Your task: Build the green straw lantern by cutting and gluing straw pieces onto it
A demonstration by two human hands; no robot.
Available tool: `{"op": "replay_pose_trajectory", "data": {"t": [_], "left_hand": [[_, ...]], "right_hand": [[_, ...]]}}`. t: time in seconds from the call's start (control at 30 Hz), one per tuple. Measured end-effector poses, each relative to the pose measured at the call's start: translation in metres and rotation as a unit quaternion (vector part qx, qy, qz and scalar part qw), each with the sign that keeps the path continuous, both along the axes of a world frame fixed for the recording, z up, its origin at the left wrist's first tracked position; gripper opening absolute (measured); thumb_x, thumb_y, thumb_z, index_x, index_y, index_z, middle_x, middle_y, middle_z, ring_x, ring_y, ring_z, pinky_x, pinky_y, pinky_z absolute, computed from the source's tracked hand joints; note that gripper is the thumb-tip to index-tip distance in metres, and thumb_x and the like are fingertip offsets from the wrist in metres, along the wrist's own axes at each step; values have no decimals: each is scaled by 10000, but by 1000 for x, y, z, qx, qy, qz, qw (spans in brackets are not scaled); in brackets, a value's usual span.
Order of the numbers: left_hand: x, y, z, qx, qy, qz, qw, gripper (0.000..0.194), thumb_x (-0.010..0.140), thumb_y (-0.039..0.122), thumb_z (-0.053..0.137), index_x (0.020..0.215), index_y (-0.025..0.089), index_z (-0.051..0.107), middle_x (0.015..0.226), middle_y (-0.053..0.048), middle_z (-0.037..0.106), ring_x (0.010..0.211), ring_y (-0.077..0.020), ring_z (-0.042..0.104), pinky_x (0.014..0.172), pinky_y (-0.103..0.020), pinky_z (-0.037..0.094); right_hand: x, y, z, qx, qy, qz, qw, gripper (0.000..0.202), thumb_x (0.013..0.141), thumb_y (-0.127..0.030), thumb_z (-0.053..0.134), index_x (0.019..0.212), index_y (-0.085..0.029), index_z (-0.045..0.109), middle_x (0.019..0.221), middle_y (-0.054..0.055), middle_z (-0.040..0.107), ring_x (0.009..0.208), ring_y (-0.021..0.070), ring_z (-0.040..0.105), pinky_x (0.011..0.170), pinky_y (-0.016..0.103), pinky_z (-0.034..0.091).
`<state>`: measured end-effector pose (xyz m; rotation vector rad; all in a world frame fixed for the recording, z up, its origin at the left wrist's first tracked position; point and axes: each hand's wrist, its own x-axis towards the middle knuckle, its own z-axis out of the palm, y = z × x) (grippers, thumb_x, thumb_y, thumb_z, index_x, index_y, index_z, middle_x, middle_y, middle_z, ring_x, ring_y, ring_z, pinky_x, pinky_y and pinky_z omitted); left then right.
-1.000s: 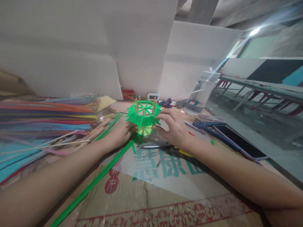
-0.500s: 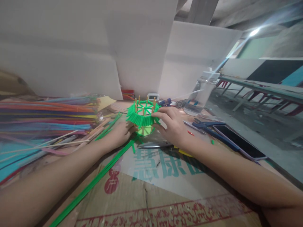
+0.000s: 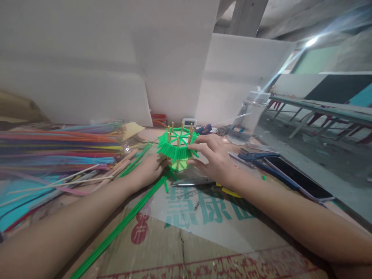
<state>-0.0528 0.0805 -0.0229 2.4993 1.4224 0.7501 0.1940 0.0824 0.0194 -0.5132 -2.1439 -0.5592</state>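
While both grip it, green straw basket between left hand and right hand.

I had only one view to work from, a camera worn on the person's head, looking forward and down along both forearms. It sat low and close over the work: the left hand and right hand met near the middle of the frame, well within arm's reach of the lens. Beyond the hands it faced white boards; off past the right hand it took in an open room. Heights looked squeezed. No second view overlapped it.
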Motion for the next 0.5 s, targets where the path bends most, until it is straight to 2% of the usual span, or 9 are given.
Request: {"op": "replay_pose_trajectory", "data": {"t": [0.2, 0.5], "left_hand": [[-1, 1, -1, 3, -1, -3, 1000, 323, 946, 340, 369, 736, 190, 562, 793, -82, 677, 745, -224, 600, 670, -337, 421], [0, -1, 1, 1, 9, 9, 1000, 334, 953, 315, 386, 686, 195, 547, 727, -62, 662, 680, -205, 591, 621, -314, 398]], "right_hand": [[-3, 0, 1, -1, -8, -15, 1000, 238, 928, -365, 609, 1078, -184, 643, 1044, 114, 652, 981, 245, 578, 871, 404, 441], [3, 2, -3, 2, -18, -8, 1000, 291, 905, -371, 642, 1143, -206, 611, 1066, 102, 657, 1006, 245, 580, 900, 422, 436]]}}
